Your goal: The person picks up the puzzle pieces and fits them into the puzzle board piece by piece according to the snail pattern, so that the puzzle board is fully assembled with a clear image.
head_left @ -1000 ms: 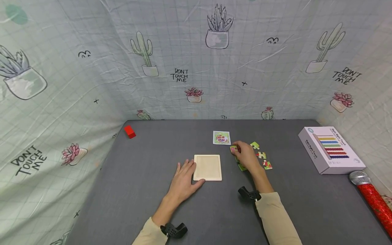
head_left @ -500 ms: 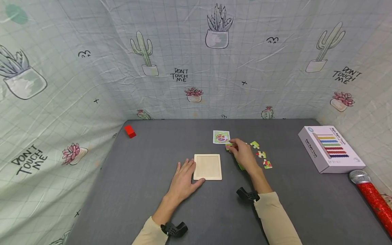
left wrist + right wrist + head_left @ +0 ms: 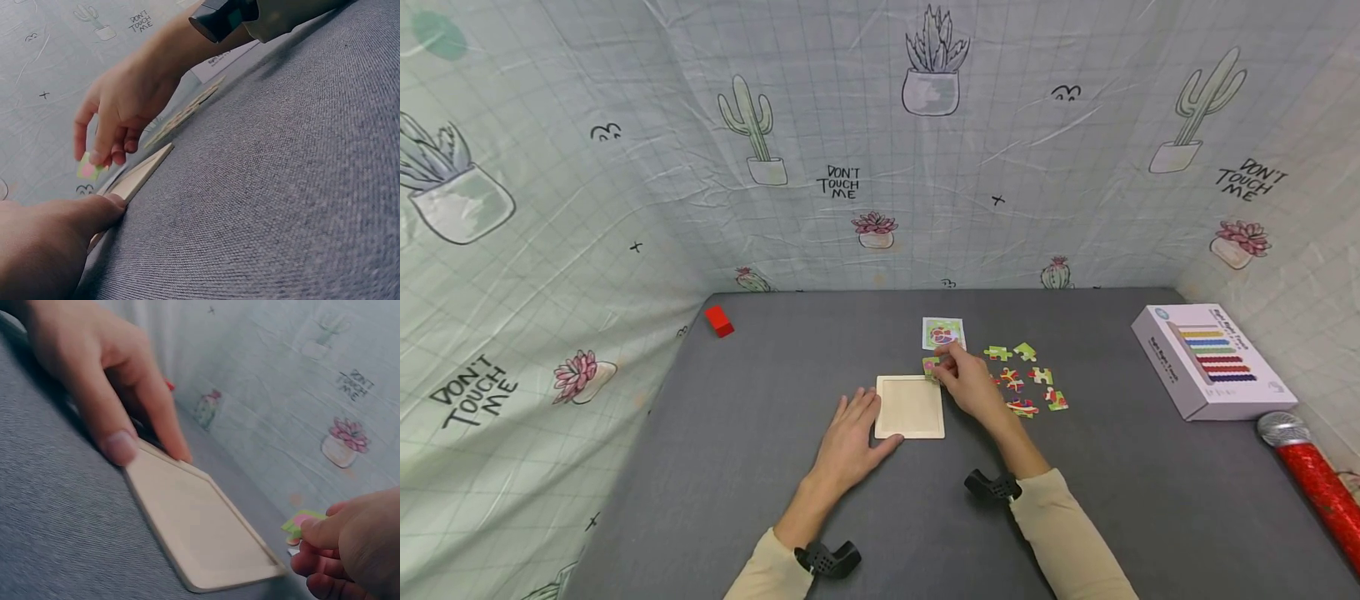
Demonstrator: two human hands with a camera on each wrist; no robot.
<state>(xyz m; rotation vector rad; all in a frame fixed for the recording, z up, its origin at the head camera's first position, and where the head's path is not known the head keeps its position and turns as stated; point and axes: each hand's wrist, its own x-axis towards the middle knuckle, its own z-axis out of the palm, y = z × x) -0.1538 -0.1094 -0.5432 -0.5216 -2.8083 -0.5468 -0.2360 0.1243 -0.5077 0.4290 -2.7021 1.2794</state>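
My right hand (image 3: 976, 385) pinches a green puzzle piece with a pink patch (image 3: 929, 367) between thumb and fingertips. In the left wrist view the piece (image 3: 86, 167) is held up off the table, above the far side of a square wooden puzzle tray (image 3: 910, 407). My left hand (image 3: 847, 442) rests at the tray's left side, thumb along its near corner and fingers extended, touching the rim. The tray's recess is bare in the right wrist view. Behind the right hand lies a small picture card (image 3: 942, 331), partly covered by the fingers.
Several loose puzzle pieces (image 3: 1011, 379) lie to the right of my right hand. A white box (image 3: 1213, 362) stands at the right, with a red microphone (image 3: 1318, 492) in front of it. A red block (image 3: 718, 321) sits at the far left.
My right hand has moved left from the loose pieces with the green-and-pink puzzle piece, to just beyond the tray's far right corner. The left hand and tray have stayed put.
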